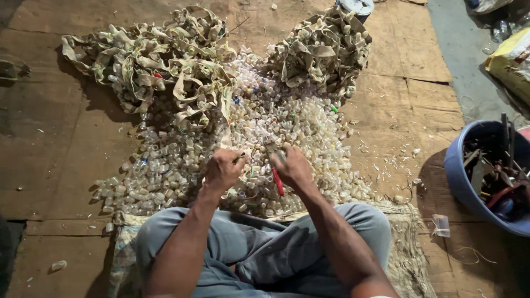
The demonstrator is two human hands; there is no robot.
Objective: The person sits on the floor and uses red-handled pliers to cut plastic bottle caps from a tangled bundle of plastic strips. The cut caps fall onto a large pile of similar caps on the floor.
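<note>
Right hand (292, 168) is closed on red-handled pliers (277, 181); left hand (222, 170) pinches a small clear plastic piece (241, 157) above the pile of clear pieces (265, 127). Advisable: keep the piece steady and the pliers' bite square.

Blue tub (454, 171) of scrap tools, yellow sack (510, 60), cardboard floor sheets (55, 143), woven mat (406, 259)

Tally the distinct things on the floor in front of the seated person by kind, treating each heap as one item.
Tangled heaps of pale strips: 2 (left heap, right heap)
Spread of small clear plastic pieces: 1
Blue tub of tools: 1
Red-handled tool, in the right hand: 1
Total: 5
The left hand grips something too small to identify.
</note>
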